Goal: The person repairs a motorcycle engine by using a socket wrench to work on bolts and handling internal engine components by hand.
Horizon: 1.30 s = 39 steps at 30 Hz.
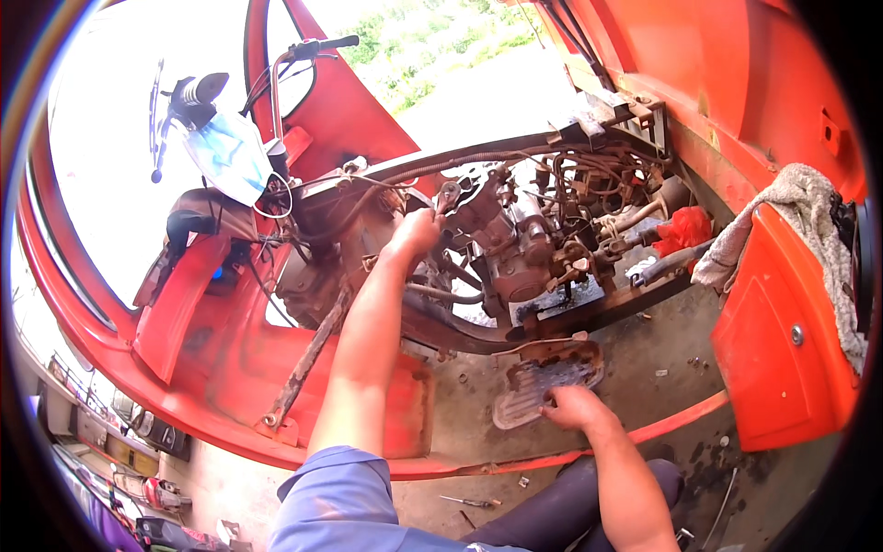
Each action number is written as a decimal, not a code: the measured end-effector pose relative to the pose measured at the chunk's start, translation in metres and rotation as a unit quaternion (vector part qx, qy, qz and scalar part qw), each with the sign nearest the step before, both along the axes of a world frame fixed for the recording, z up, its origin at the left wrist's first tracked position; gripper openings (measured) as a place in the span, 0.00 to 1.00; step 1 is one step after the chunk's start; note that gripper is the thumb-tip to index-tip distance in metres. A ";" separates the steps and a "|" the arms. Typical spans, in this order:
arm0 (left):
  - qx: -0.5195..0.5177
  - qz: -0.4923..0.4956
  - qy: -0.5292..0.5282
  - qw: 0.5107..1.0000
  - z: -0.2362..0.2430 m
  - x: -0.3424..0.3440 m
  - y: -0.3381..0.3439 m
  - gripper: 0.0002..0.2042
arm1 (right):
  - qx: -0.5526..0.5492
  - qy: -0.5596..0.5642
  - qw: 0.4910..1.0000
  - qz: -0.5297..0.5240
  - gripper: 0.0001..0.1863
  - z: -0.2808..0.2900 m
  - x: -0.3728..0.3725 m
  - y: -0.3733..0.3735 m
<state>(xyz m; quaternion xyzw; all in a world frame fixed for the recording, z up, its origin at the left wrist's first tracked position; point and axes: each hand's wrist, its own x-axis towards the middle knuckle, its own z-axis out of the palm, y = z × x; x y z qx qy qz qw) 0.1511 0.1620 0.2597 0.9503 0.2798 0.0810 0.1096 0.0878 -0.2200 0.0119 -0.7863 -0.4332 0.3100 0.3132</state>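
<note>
My left hand [417, 232] reaches up into the exposed engine [524, 248] and is closed on a wrench [448, 195], whose rounded metal end sticks out above the fist. The rest of the wrench is hidden by the hand and engine parts. My right hand [572, 408] is lower down, fingers curled together at the near edge of a ribbed, dirty metal tray [520, 405]. Whatever those fingers pinch is too small to make out. Dark, wet-looking residue lies in the tray, which sits on the floor below the engine frame.
Red vehicle bodywork [202, 368] surrounds the engine, with a handlebar [317, 48] and hanging face mask [225, 156] at upper left. A rusty bar [308, 359] slants beside my left forearm. A grey towel [782, 216] drapes over a red panel [782, 331] at right. A screwdriver [469, 501] lies near my leg.
</note>
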 end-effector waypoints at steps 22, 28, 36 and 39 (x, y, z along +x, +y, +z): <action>-0.052 0.026 -0.099 0.993 -0.009 -0.007 0.038 0.17 | -0.022 0.020 0.999 -0.026 0.23 -0.005 0.006 0.003; 0.035 -0.020 -0.020 0.999 0.017 -0.011 0.034 0.16 | -0.051 0.057 0.997 -0.027 0.22 0.000 0.006 0.003; 0.091 0.006 0.015 0.996 0.006 -0.011 0.042 0.17 | -0.048 -0.001 0.998 -0.027 0.22 -0.007 0.005 -0.001; 0.063 0.095 0.025 0.993 0.004 -0.013 0.022 0.15 | -0.037 0.007 0.999 -0.021 0.21 -0.001 0.001 0.002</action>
